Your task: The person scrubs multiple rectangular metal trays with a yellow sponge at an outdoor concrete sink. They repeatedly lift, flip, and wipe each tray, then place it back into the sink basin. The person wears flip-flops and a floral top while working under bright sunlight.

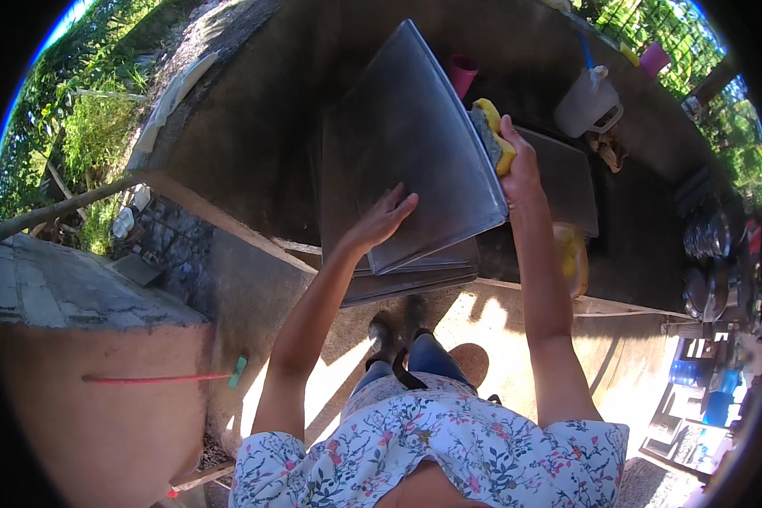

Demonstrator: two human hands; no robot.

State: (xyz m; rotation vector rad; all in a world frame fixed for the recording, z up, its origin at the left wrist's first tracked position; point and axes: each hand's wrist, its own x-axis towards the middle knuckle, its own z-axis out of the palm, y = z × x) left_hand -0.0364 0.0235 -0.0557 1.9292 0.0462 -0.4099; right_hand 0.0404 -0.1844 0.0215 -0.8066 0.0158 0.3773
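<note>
A flat dark metal baking tray (pixel 432 146) is tilted up in front of me, above more trays (pixel 413 279) stacked on a dark counter. With my right hand (pixel 522 166) I hold a yellow and grey sponge (pixel 494 136) against the tray's right edge. My left hand (pixel 384 219) is over the lower left of the tray's face, thumb and fingers apart; whether it touches the metal is hard to tell. Right of my right forearm lie another dark tray (pixel 562 178) and a clear container with something yellow in it (pixel 571 257).
A pink cup (pixel 462 74) stands behind the tray. Farther right are a whitish plastic jug (pixel 587 101), a crumpled cloth (pixel 608 151) and stacked metal dishes (pixel 708 238). A pale cloth (pixel 174 101) hangs over the counter's left edge. A red-handled broom or brush (pixel 159 379) lies at lower left.
</note>
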